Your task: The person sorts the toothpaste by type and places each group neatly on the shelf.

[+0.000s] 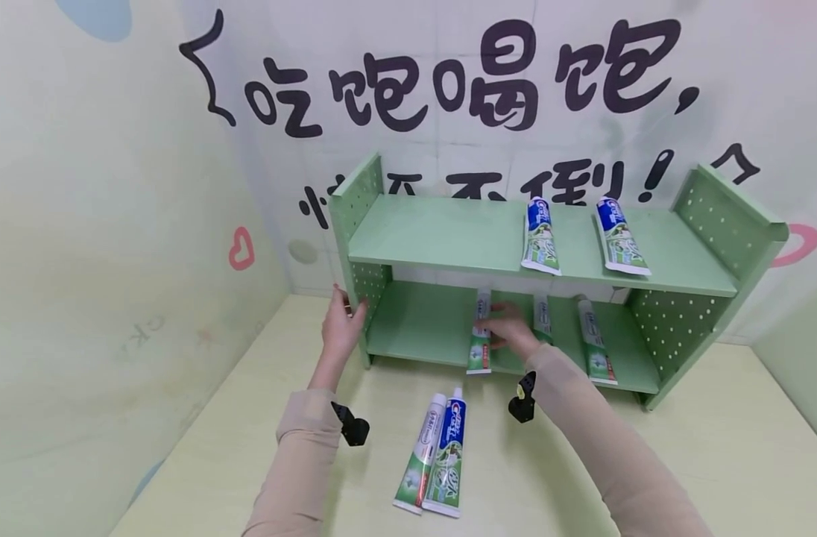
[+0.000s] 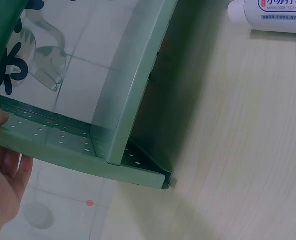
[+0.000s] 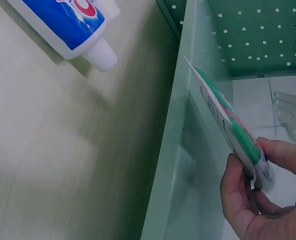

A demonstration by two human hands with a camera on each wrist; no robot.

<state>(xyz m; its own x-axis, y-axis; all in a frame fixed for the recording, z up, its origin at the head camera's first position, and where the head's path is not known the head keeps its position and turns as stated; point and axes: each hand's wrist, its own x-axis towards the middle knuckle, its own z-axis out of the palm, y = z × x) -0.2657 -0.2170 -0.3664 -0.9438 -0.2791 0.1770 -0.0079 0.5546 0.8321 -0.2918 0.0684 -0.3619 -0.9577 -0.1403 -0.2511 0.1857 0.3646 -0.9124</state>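
Observation:
A green two-tier shelf point(image 1: 422, 231) stands on the table against the wall. My left hand point(image 1: 342, 326) grips the edge of its left side panel point(image 2: 83, 162), thumb on the inner side and fingers on the outer. On the lower tier my right hand point(image 1: 511, 328) pinches a white and green toothpaste tube point(image 3: 237, 132) between thumb and fingers, its flat end toward the front edge. Beside that hand, two similar tubes lie on the lower tier: one partly hidden tube point(image 1: 543, 317) and another tube point(image 1: 595, 339) farther right.
Two blue and green toothpaste tubes, a left one point(image 1: 540, 235) and a right one point(image 1: 621, 235), lie on the upper tier. In front, on the table point(image 1: 214, 462), a white and green tube point(image 1: 420, 455) lies against a blue and green tube point(image 1: 450, 455).

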